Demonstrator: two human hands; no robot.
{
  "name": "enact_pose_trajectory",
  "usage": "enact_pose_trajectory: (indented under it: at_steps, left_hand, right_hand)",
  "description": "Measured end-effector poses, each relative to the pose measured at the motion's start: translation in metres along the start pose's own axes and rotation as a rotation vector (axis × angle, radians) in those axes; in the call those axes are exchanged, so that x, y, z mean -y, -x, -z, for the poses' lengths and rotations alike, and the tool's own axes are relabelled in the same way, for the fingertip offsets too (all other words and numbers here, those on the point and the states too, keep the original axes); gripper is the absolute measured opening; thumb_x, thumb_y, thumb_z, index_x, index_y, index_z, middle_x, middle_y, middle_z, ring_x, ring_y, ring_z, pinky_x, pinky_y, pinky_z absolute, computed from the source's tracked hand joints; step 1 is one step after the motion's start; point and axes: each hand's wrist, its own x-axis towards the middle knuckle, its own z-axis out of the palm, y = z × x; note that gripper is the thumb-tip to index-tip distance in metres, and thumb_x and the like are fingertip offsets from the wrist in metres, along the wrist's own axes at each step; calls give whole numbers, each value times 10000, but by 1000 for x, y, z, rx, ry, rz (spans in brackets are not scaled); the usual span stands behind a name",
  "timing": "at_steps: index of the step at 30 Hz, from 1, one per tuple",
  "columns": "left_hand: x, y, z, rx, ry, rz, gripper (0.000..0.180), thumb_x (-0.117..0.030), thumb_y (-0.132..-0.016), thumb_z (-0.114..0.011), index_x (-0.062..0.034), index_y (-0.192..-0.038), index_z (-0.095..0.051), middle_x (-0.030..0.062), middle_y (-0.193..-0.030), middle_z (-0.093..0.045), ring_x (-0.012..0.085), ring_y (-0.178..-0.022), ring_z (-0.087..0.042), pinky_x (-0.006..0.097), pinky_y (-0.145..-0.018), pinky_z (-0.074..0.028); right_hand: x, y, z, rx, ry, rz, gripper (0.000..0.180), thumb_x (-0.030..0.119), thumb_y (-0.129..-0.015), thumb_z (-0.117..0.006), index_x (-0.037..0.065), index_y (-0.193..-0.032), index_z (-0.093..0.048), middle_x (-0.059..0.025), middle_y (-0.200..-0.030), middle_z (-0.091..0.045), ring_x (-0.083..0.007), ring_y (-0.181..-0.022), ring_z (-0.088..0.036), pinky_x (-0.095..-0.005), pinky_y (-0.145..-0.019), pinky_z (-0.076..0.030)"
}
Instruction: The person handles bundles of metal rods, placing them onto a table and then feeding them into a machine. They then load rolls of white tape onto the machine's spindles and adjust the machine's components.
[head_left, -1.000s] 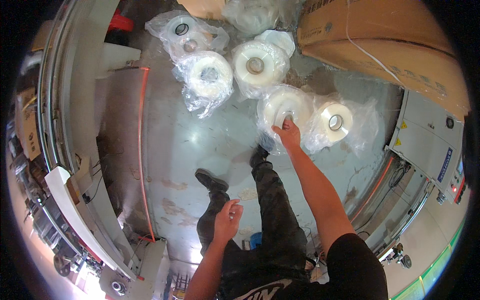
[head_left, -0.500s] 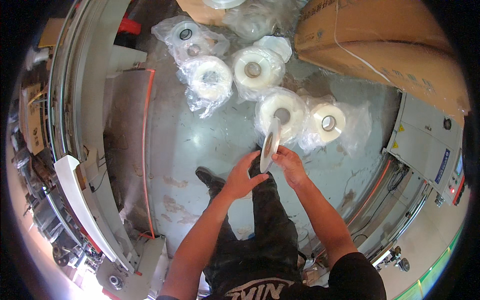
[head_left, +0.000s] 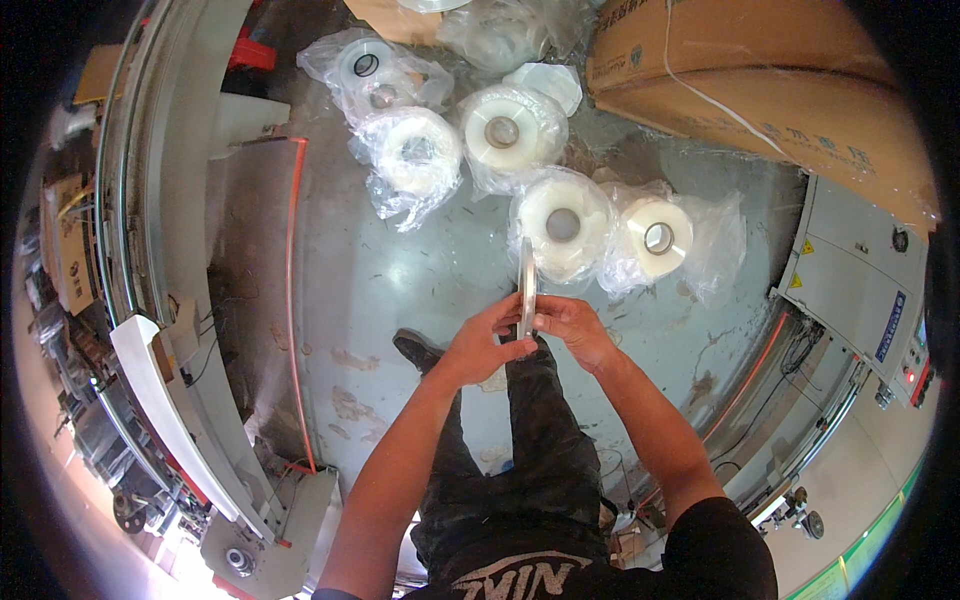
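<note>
A narrow roll of tape-like film [head_left: 528, 275] stands on edge between my hands, seen almost edge-on, so its flat faces are mostly hidden. My left hand [head_left: 485, 342] grips its lower left side, fingers behind and thumb in front. From the right, my right hand [head_left: 578, 332] pinches the same roll with thumb and fingers. Just beyond the held roll, a wide white roll [head_left: 545, 205] in clear plastic lies on the floor. Beside it is a smaller plastic-wrapped roll [head_left: 655, 210].
More wrapped rolls [head_left: 500, 165] lie farther off on the grey floor [head_left: 380, 290]. A large cardboard box [head_left: 730, 80] fills the far right. Machine frames flank me, with a rail [head_left: 128, 220] on the left and a control cabinet [head_left: 850, 270] on the right. Orange tubing [head_left: 293, 300] runs along the left.
The held roll has turned from a slanted view to nearly edge-on and shifted slightly left. My left hand has closed onto it, while my right hand keeps its grip.
</note>
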Motion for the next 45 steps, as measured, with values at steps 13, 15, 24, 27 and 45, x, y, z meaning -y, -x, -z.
enact_pose_trajectory:
  at_steps: [13,15,24,27,45]
  left_hand:
    - [5,15,2,-76,-64,-18,824,-194,-841,-773,-108,-1541,-345,78,-1328,-605,187,-1179,-569,324,-879,-436]
    - [9,17,5,-69,-33,-1,826,-184,-839,-774,-115,-1542,-345,67,-1317,-615,173,-1152,-572,312,-858,-432]
    - [43,39,17,-91,-17,141,808,-155,-850,-769,-55,-1529,-342,72,-1220,-679,108,-937,-566,258,-788,-427]
    - [63,48,24,-115,185,198,799,-156,-855,-769,-36,-1523,-347,90,-1231,-669,127,-990,-583,281,-859,-448]
    - [114,198,66,-499,740,69,756,-406,-807,-784,70,-1321,-500,115,-1112,-668,225,-1052,-646,368,-974,-475]
  right_hand:
    - [-3,-7,-9,-113,212,-29,397,348,-947,-675,4,-1140,-716,-14,-880,-674,-112,-805,-577,-285,-746,-487]
    - [-9,-9,-14,-108,183,-16,392,340,-945,-679,-4,-1129,-717,-17,-874,-675,-110,-789,-575,-282,-733,-488]
    - [-24,-11,-22,-140,138,-290,327,293,-967,-661,5,-1112,-712,-1,-924,-682,-91,-849,-599,-257,-792,-485]
    - [-21,-16,-13,-229,49,-234,318,285,-965,-660,5,-1107,-711,-16,-930,-688,-95,-831,-602,-253,-782,-486]
    - [-111,-184,158,-694,1388,-105,263,375,-854,-659,156,-988,-713,-158,-979,-715,-387,-937,-681,-507,-822,-533]
